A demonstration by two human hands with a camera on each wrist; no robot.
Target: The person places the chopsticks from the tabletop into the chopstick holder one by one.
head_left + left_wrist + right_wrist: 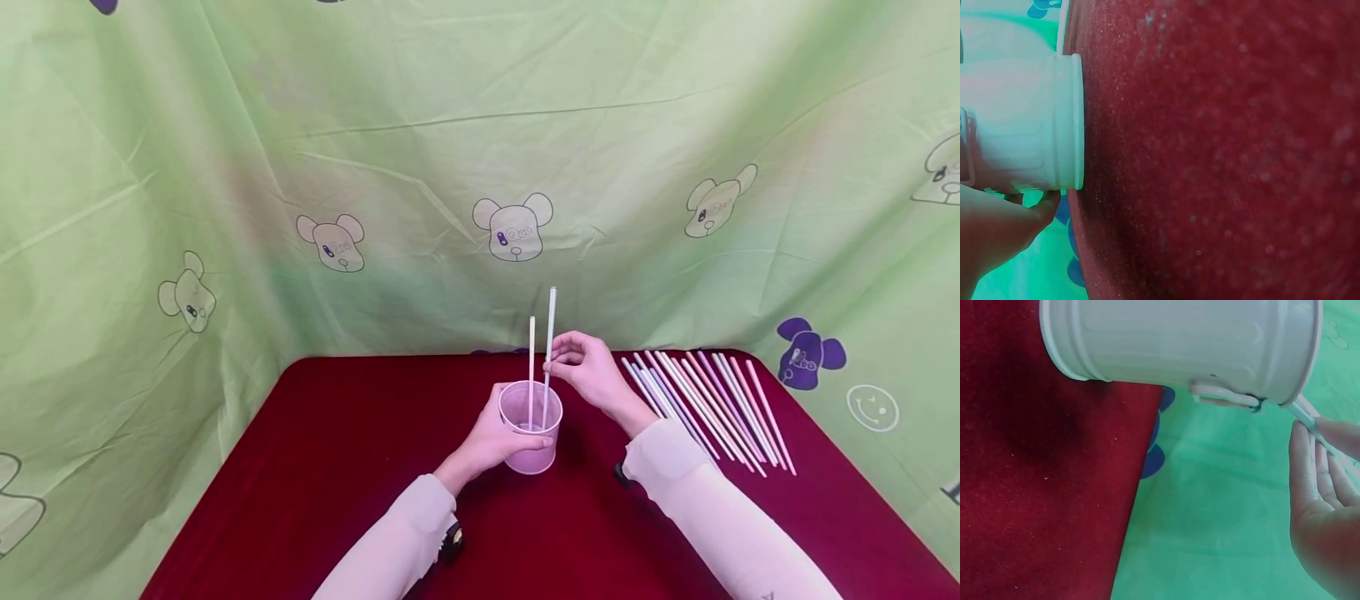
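A pale pink bucket [530,460] with a rolled rim stands on the red-covered table; a small handle [1225,395] shows on its side in the right wrist view. My left hand [487,435] grips the bucket from the left, thumb across its near side. One thin pale stick [532,358] leans inside it. Between thumb and index finger, my right hand [588,371] pinches a second, whitish stick [552,321], whose lower end is down inside the bucket. In the left wrist view the bucket [1022,122] appears sideways, with the fingers partly behind it.
To the right on the red cloth [360,467] lies a spread row of pastel sticks [712,408], several of them, roughly parallel. A green curtain [420,167] with bear-head prints hangs behind the table and along both sides.
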